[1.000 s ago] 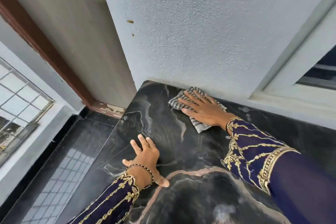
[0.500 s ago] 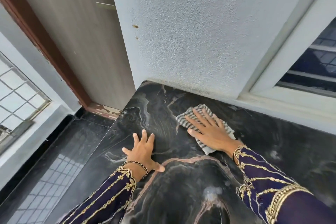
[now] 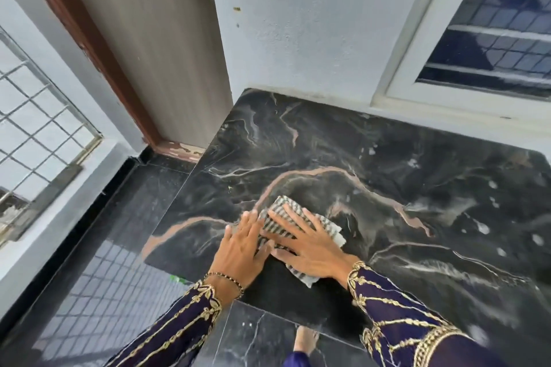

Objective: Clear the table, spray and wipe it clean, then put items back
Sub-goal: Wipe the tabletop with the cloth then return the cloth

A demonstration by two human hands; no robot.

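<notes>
A black marble table (image 3: 372, 158) with pale and copper veins fills the middle and right of the view, with nothing else on its top. A grey-and-white striped cloth (image 3: 278, 219) lies near its front left corner. My right hand (image 3: 307, 244) presses flat on the cloth with straight, spread fingers. My left hand (image 3: 241, 247) lies flat beside it, fingers straight, fingertips touching the cloth's left edge. White droplets and streaks dot the right part of the tabletop.
A pale textured wall (image 3: 298, 24) and a white-framed window (image 3: 492, 33) back the table. To the left stands a wooden door (image 3: 143, 39) with a brown frame. A glossy black floor (image 3: 104, 247) lies left of and in front of the table. My bare foot (image 3: 305, 340) shows below the front edge.
My right hand has dragged the cloth from the back wall toward the table's front left corner. My left hand has slid right and now touches the cloth. The view has pulled back.
</notes>
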